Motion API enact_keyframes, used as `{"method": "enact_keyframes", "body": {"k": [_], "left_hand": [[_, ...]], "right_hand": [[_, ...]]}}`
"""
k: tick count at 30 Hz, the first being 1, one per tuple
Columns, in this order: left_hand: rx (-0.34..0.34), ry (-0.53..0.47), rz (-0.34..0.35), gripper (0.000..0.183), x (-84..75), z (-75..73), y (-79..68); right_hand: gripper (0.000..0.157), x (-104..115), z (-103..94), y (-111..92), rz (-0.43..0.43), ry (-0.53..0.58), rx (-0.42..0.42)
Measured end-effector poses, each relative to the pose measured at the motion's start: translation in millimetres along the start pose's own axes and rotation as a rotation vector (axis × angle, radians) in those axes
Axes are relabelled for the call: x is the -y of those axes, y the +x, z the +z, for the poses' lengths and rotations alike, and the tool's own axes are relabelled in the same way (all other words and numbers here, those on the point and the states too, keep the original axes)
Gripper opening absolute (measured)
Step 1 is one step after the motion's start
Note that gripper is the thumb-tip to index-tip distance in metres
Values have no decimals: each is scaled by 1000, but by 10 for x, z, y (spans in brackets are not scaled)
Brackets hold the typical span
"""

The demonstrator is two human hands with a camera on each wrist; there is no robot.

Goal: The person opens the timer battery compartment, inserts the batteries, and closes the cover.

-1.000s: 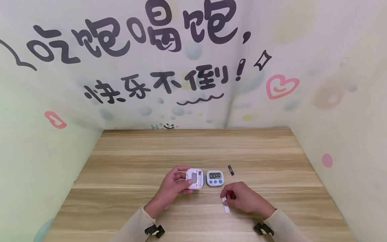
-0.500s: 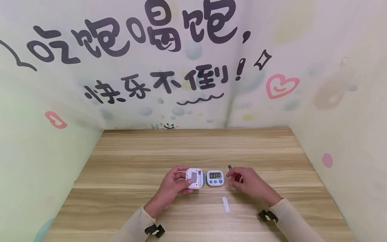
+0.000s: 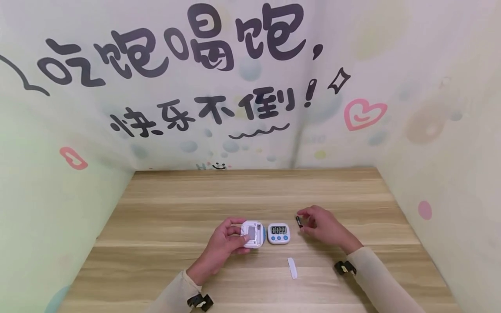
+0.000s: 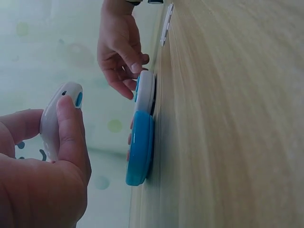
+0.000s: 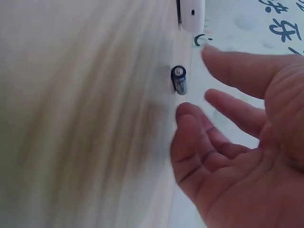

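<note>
My left hand (image 3: 223, 243) grips a white timer (image 3: 252, 234) with its back facing up; a recess with no cover shows along its right side. My right hand (image 3: 322, 226) hovers by a small dark battery (image 3: 299, 221) lying on the table, its thumb and fingers spread around it. A gap between the fingertips and the battery (image 5: 179, 80) shows in the right wrist view. Next to the held timer, a white timer with blue buttons (image 3: 278, 234) lies face up. A slim white battery cover (image 3: 292, 268) rests nearer the front.
A blue object (image 4: 139, 148) stands on the table against the white timer; the held timer mostly hides it in the head view. The wooden table (image 3: 250, 191) meets printed walls (image 3: 250, 148) at its back and sides.
My right hand has let go of the white cover and moved up and away to the battery. The left hand keeps its hold on the timer.
</note>
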State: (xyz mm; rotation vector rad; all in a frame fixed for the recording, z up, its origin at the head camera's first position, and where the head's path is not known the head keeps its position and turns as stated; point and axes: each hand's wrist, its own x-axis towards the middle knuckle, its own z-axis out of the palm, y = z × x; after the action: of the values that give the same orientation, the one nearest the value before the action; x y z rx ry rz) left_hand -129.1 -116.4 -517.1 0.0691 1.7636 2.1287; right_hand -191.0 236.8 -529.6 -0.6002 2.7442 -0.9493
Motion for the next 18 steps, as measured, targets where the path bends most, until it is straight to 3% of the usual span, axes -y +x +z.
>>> {"method": "enact_keyframes", "body": {"k": [7, 12, 18], "left_hand": [[12, 5, -3, 58, 1, -18, 7], [15, 8, -8, 58, 5, -32, 5], [10, 6, -7, 58, 5, -38, -18]], "right_hand": [[65, -14, -56, 97, -46, -94, 121], [57, -16, -39, 156, -22, -122, 151], [43, -42, 8, 177, -18, -117, 126]]}}
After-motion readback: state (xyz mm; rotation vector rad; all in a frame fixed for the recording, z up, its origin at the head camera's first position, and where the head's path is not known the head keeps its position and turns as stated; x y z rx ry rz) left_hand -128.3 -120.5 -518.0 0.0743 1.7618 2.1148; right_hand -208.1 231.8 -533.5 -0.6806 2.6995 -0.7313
